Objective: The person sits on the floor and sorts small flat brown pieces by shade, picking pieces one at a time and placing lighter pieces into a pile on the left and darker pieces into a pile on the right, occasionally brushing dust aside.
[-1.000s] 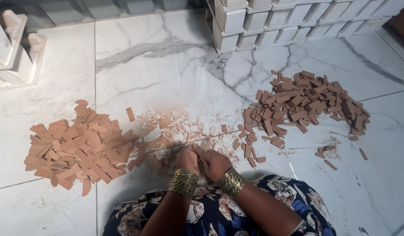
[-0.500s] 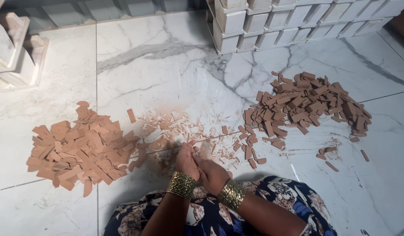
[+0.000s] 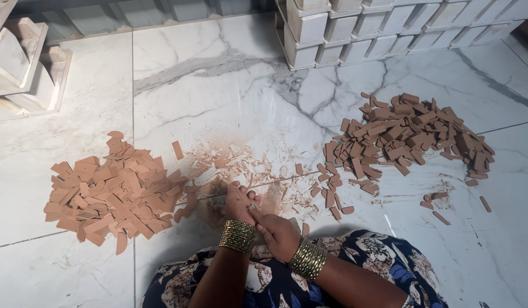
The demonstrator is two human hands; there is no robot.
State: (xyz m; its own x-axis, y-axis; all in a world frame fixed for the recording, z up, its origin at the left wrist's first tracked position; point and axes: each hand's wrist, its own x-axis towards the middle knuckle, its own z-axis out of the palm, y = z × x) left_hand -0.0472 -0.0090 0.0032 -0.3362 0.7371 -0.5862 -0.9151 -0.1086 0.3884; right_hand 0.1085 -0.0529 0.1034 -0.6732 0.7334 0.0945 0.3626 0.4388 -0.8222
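**Floor-level check: hands together between two piles of flat clay pieces**

On the marble floor (image 3: 218, 85), your left hand (image 3: 239, 202) and right hand (image 3: 278, 231) meet just ahead of your lap.
- Left hand fingers (image 3: 236, 191) lie extended and close together, tips down in the brown dust patch (image 3: 230, 165). Right hand curls in against the left. Can't tell what either holds; any piece between them is hidden.
- Lighter pile (image 3: 113, 194) sits to your left, darker pile (image 3: 406, 134) to your right, well apart.
- Loose strays (image 3: 332, 194) lie near the right hand.

Risks, as I read it:
- Thin flat pieces likely snap under uneven pressure against hard tile.
- Dust on polished marble means a piece may skid out.
- Bangles (image 3: 237, 235) hang low and could clip strays.
- A wide sweep could mix the piles.
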